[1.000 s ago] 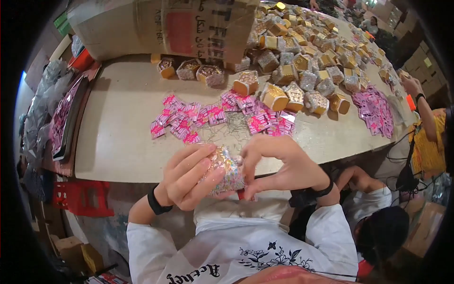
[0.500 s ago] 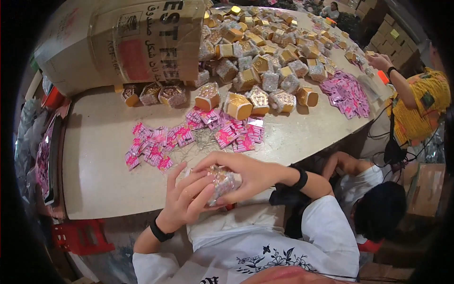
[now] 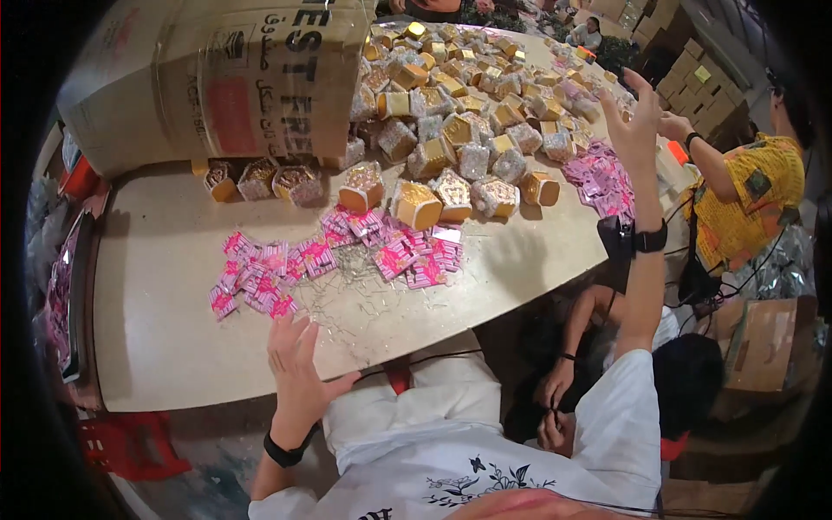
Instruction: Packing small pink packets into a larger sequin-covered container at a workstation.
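My left hand [image 3: 299, 373] is over the table's near edge, its fingers spread and nothing between them. Beyond its fingertips lie several pink printed cards [image 3: 264, 273] and thin silvery bits [image 3: 347, 303]. My right hand [image 3: 634, 126] is raised at the right, fingers apart and seemingly empty, over the far right part of the table. To its left spreads a heap of small gold-and-silver glittery house-shaped pieces [image 3: 455, 134]. A blurred pinkish shape [image 3: 579, 97] is just left of its thumb; I cannot tell what it is.
A large cardboard box [image 3: 173, 95] lies on its side at the back left of the table [image 3: 165, 338]. A heap of pink packets [image 3: 600, 178] is near the right edge. One person in yellow [image 3: 750, 199] stands beyond; another sits close on my right. A red stool [image 3: 134, 446] is at lower left.
The glittery piece that both hands held is out of them. My right hand has swung up and right over the table; my left hand has moved slightly left and spread its fingers.
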The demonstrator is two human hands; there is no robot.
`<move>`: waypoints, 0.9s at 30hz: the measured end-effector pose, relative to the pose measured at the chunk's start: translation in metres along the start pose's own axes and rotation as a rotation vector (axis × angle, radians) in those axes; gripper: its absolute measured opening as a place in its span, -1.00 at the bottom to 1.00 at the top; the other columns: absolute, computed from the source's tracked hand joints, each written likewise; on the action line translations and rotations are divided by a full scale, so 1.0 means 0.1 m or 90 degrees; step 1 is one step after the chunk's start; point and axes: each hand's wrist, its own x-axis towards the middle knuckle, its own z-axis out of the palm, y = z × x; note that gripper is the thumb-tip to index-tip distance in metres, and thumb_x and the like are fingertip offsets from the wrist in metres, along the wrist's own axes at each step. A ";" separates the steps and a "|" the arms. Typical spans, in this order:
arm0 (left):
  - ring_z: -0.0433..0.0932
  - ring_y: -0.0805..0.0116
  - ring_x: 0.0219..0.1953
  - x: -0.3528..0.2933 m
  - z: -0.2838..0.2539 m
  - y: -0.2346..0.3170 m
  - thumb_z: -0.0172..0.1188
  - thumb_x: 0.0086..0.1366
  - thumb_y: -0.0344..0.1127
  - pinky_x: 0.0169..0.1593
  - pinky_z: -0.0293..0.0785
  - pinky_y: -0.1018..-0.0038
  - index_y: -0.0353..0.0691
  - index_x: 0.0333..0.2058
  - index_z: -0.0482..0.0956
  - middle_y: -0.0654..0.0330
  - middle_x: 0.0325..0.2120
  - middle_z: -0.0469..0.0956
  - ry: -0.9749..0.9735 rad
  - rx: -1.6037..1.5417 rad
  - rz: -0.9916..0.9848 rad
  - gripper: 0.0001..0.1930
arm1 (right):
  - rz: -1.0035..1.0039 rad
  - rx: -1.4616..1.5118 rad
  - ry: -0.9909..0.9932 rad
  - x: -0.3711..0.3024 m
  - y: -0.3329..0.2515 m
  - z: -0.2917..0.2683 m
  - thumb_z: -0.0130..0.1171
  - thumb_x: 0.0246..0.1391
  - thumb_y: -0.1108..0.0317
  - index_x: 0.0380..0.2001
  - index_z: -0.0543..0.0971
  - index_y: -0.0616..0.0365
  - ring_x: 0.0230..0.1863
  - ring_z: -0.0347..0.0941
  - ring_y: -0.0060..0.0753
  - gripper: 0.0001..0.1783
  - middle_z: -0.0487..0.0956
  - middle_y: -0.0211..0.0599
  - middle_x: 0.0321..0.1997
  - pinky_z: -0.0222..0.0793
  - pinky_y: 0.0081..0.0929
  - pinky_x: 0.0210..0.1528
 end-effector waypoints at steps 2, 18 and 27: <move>0.17 -0.15 0.20 -0.10 -0.05 0.01 0.41 -0.02 0.01 0.21 0.15 -0.08 -0.26 0.14 0.21 -0.05 0.09 0.24 -0.005 -0.009 -0.017 -0.16 | 0.066 0.199 -0.140 0.00 -0.53 -0.27 0.10 0.19 0.15 0.00 0.45 0.20 -0.02 0.38 -0.18 -0.58 0.49 -0.10 -0.07 0.20 -0.31 0.09; 0.51 -0.18 -0.15 0.97 -0.87 1.37 -0.12 0.39 0.09 -0.09 0.44 0.03 -0.31 -0.13 0.39 -0.16 -0.22 0.52 0.316 -1.009 0.183 -0.51 | 0.365 0.305 -1.094 -0.09 -2.15 -1.65 -0.06 0.20 0.41 -0.11 0.50 0.31 -0.05 0.45 -0.16 -0.73 0.54 -0.07 -0.10 0.35 -0.29 0.03; 0.34 -0.10 0.04 0.10 -1.33 1.65 -0.13 0.40 -0.08 0.09 0.28 0.09 -0.30 0.03 0.30 -0.15 -0.02 0.36 0.455 -0.864 0.386 -0.59 | 0.757 -0.845 -1.442 -0.20 -2.71 -1.61 -0.03 0.17 0.49 -0.01 0.43 0.27 0.05 0.37 -0.05 -0.69 0.48 -0.01 0.00 0.28 -0.17 0.14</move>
